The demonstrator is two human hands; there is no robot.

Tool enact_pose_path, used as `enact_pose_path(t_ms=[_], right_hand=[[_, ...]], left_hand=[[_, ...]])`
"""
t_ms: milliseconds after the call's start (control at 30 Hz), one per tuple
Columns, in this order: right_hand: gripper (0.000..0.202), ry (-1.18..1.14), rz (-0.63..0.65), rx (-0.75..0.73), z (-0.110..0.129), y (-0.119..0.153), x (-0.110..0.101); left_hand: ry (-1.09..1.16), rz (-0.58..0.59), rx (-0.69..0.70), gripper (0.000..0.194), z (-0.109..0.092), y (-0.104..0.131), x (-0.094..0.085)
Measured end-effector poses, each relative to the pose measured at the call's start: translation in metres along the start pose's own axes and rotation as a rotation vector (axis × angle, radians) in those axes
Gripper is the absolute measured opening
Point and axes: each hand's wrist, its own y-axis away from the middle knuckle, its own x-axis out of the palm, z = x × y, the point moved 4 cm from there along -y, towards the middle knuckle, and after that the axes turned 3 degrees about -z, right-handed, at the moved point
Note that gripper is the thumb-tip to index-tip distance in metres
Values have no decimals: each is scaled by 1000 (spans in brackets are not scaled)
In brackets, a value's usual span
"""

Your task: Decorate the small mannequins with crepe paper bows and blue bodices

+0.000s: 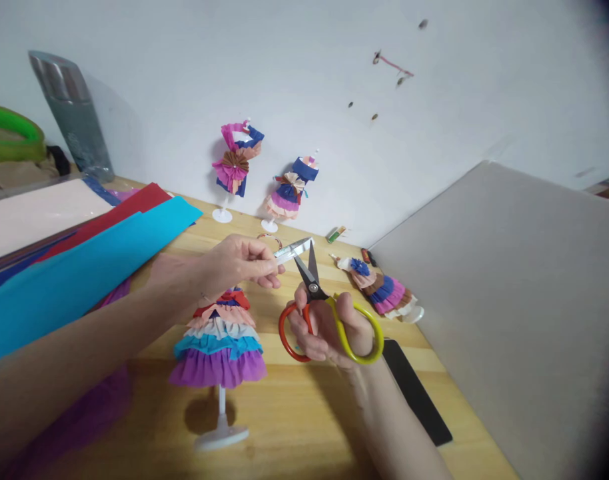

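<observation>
Pinched between the thumb and fingers of my left hand (249, 261) is a thin whitish strip (288, 251), its free end pointing right. My right hand (334, 327) holds scissors (313, 288) with one red and one yellow handle. Their dark blades are spread apart at the strip's free end. Below my left hand a small dress form (219, 347) stands upright on a white base, in a ruffled skirt of red, peach, white, blue and purple layers. My left hand partly hides its top.
Two dressed forms (234, 160) (290, 190) stand by the wall; another (382, 290) lies at the right. Coloured paper sheets (109, 253) and a bottle (74, 113) are left. A black flat object (417, 393) lies near my right arm, beside a grey panel (514, 280).
</observation>
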Motion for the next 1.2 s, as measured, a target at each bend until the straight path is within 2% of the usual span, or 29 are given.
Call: enact_pose_path(t_ms=[167, 267, 400, 467, 600, 700, 800, 933, 1033, 1100, 1200], right_hand=[[49, 300, -166, -211, 3, 3, -2], [47, 512, -301, -259, 0, 6, -6], [47, 693, -401, -233, -5, 6, -8], [43, 789, -421, -230, -4, 8, -7], [36, 1014, -407, -210, 5, 17, -8], [35, 1222, -412, -76, 2, 29, -12], [27, 1495, -432, 94, -18, 43, -15], [20, 1776, -494, 252, -56, 59, -16], [17, 1758, -483, 358, -73, 67, -17], [17, 1663, -455, 389, -75, 70, -17], [28, 1450, -431, 409, -69, 76, -18]], left_hand=[[-81, -22, 21, 16, -1, 1, 0], [-131, -26, 16, 18, -3, 1, 1], [-147, -51, -17, 17, -2, 1, 2], [-166, -118, -5, 15, -1, -1, -3], [-293, -312, 176, 13, -4, -9, -27], [-396, -372, 293, 11, -5, -17, -45], [-428, -334, 312, 11, -3, -24, -52], [-533, -211, 305, 13, 0, -26, -48], [-647, -95, 277, 16, 3, -24, -41], [-670, -32, 302, 19, 5, -22, -37], [-653, 8, 344, 18, 7, -22, -33]])
